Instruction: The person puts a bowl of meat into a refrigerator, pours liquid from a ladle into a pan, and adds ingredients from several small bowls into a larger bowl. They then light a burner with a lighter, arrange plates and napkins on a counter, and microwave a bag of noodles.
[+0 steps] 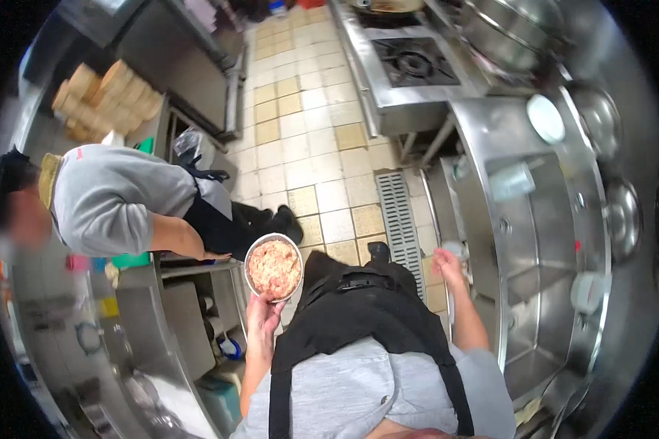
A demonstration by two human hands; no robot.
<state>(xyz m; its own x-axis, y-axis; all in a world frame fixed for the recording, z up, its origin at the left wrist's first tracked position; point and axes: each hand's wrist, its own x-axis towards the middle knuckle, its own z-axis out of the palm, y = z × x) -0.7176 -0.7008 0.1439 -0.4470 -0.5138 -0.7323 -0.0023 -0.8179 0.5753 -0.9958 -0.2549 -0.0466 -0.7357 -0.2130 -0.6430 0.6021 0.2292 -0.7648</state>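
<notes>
My left hand (266, 313) grips the near edge of a round metal bowl (302, 281), its fingers partly hidden beneath. Pinkish minced meat (274, 268) fills the bowl, which hangs over the floor in front of my left side. Out to the other side, my right hand (449, 268) is in the air near the edge of the sink counter. Its fingers are loosely bent and apart, and I see nothing in them.
At the left, a co-worker (117, 192) in a grey shirt stands by a counter, close to the bowl. Stacked bamboo steamers (106, 101) are behind. Steel sinks (538, 289) line the right, beyond a floor drain grate (400, 223); a gas stove (415, 62) stands ahead.
</notes>
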